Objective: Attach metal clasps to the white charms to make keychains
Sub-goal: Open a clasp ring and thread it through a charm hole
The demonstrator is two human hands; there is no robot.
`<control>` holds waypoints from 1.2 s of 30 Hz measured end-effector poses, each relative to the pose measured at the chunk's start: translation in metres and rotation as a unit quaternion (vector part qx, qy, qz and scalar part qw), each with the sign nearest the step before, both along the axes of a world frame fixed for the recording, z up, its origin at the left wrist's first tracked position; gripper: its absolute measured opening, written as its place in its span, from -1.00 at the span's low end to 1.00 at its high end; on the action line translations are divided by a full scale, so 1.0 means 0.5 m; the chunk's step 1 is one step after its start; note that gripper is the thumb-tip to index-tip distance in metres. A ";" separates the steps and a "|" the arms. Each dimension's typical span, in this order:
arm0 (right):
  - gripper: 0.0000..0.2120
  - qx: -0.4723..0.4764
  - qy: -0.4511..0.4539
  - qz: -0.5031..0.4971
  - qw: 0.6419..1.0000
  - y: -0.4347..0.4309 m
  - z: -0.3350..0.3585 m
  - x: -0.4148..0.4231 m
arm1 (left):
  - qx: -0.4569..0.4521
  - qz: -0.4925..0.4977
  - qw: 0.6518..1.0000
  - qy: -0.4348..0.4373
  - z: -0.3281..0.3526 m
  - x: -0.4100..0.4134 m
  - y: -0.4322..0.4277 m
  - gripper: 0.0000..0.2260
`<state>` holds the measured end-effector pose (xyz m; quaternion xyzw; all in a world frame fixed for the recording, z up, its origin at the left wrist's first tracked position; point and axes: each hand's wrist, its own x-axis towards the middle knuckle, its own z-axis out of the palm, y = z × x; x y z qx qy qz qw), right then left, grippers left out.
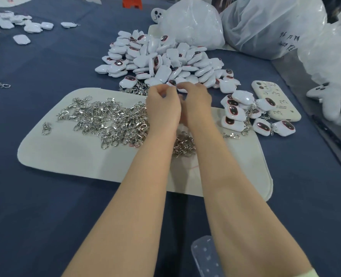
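Observation:
My left hand [162, 105] and my right hand [195, 100] meet at the far edge of a white mat [69, 156], fingers curled towards each other. Between the fingertips a white charm [182, 89] shows partly; the right hand's fingers close round it. What the left hand pinches is hidden. A big heap of white charms [161, 58] lies just beyond the hands. A pile of metal clasps [105, 120] covers the mat to the left, with a smaller bunch [183, 144] between my forearms. Finished charms with clasps [251, 116] lie to the right.
A white phone [275, 100] lies right of the finished charms. Large clear plastic bags [265, 27] stand at the back right. More charms [10, 23] are scattered on the blue cloth at the far left. A translucent plastic piece [205, 256] lies near the front edge.

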<state>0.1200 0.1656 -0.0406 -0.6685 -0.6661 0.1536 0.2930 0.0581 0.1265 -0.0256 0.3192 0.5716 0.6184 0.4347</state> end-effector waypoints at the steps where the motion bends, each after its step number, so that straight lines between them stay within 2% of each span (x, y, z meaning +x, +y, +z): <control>1: -0.63 -0.030 -0.055 0.014 0.998 0.019 -0.003 -0.007 | 0.004 0.008 1.000 0.006 0.005 0.002 0.010 -0.92; 3: -0.60 -0.066 -0.126 0.028 0.989 0.050 -0.011 -0.016 | 0.009 0.010 1.000 0.006 0.012 0.005 0.031 -0.94; 6: -0.59 -0.118 -0.077 0.002 0.990 0.064 -0.021 -0.022 | 0.011 0.006 1.000 0.012 0.013 0.007 0.052 -0.94; 9: -0.58 -0.119 -0.085 -0.014 0.989 0.069 -0.036 -0.031 | 0.016 0.016 1.000 0.020 0.008 0.007 0.062 -0.94; 11: -0.57 -0.100 -0.054 -0.036 0.993 0.069 -0.032 -0.034 | 0.016 0.029 0.999 0.012 0.002 0.004 0.066 -0.95; 14: -0.63 -0.014 0.102 -0.076 0.992 0.056 -0.008 -0.028 | 0.020 0.049 0.999 0.005 -0.005 -0.001 0.059 -0.83; 17: -0.88 0.059 0.306 -0.074 0.947 0.017 0.016 -0.015 | 0.004 0.039 0.999 -0.011 -0.013 -0.003 0.041 -0.76; 19: -0.96 0.051 0.369 -0.054 0.927 -0.017 0.024 -0.007 | -0.004 0.011 0.999 -0.045 -0.017 -0.006 0.026 -0.81; 21: -0.89 0.021 0.355 -0.004 0.935 -0.047 0.021 -0.001 | -0.001 -0.017 0.998 -0.066 -0.019 -0.011 0.010 -0.80; 23: -0.84 -0.008 0.318 0.030 0.948 -0.073 0.012 0.006 | -0.006 -0.019 0.999 -0.046 -0.026 -0.019 -0.007 -0.77; 26: -0.91 -0.004 0.251 0.023 0.968 -0.102 -0.001 0.021 | -0.013 0.010 0.999 -0.042 -0.042 -0.032 -0.039 -0.85; 27: -0.89 0.000 0.198 0.011 0.980 -0.107 -0.006 0.029 | -0.011 0.024 0.997 -0.068 -0.049 -0.038 -0.048 -0.83; 29: -0.74 -0.038 0.034 0.010 0.999 -0.108 -0.012 0.041 | 0.014 0.031 0.988 -0.153 -0.053 -0.047 -0.062 -0.82; 31: -0.57 -0.119 -0.102 0.040 0.987 -0.108 -0.011 0.035 | 0.033 0.026 0.984 -0.172 -0.048 -0.048 -0.065 -0.86; 33: -0.65 -0.115 -0.112 0.053 0.986 -0.106 -0.017 0.019 | 0.034 0.020 0.990 -0.135 -0.040 -0.044 -0.063 -0.91; 36: -0.84 -0.031 -0.060 0.009 0.998 -0.105 -0.031 0.004 | 0.040 0.016 0.994 -0.103 -0.037 -0.044 -0.060 -0.91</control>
